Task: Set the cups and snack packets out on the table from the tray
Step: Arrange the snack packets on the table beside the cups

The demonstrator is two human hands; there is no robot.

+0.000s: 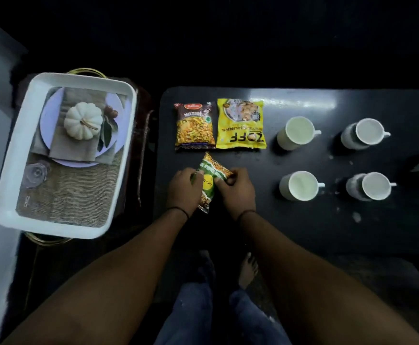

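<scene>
Snack packets and cups sit on a glossy black table; at far left, the white plastic tray — rounded rim, printed place-setting picture — holds none. Next, left hand and right hand both pinch a crinkly green packet, tilted, below a brown mixture packet and a yellow packet. To do this well, lay it flat and square under that pair. Rightmost stand four smooth white cups, handles right
</scene>
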